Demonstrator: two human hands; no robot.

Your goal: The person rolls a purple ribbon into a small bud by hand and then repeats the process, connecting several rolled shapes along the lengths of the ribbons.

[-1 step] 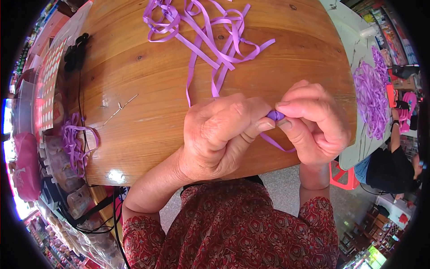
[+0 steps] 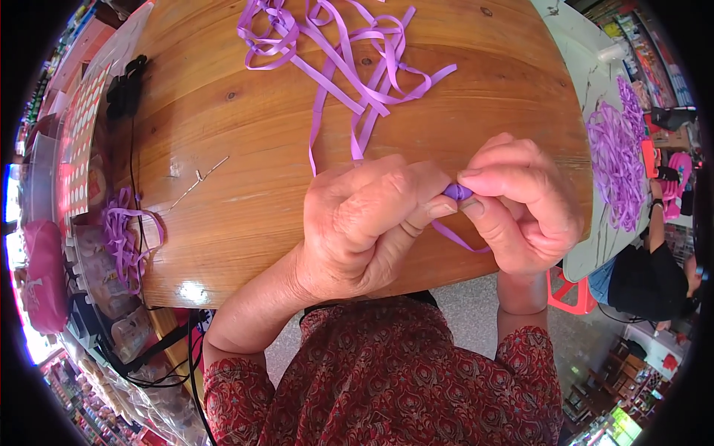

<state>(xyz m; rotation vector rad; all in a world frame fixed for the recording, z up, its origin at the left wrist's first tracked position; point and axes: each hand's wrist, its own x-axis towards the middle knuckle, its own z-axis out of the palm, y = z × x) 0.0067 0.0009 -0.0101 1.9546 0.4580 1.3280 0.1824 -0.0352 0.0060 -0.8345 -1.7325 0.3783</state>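
Observation:
Thumb and fingertips of my left hand [image 2: 372,223] pinch one side of a small purple ribbon knot [image 2: 457,192]. My right hand [image 2: 524,204] grips its other side between thumb and forefinger. The knot looks tightly wound and rounded, and the fingers cover part of it. A loose purple ribbon tail [image 2: 461,236] hangs below, between the hands. Beyond my left hand, a tangle of purple ribbon [image 2: 342,56] lies across the far part of the wooden table [image 2: 245,156]; some strands run down behind that hand.
A thin metal tool [image 2: 199,177] and a small ribbon bunch [image 2: 125,234] lie at the table's left. Plastic boxes and cables crowd that edge. On the right, a white marbled table [image 2: 576,253] carries a large purple ribbon heap [image 2: 617,163]; a person in black [image 2: 647,282] is beside it.

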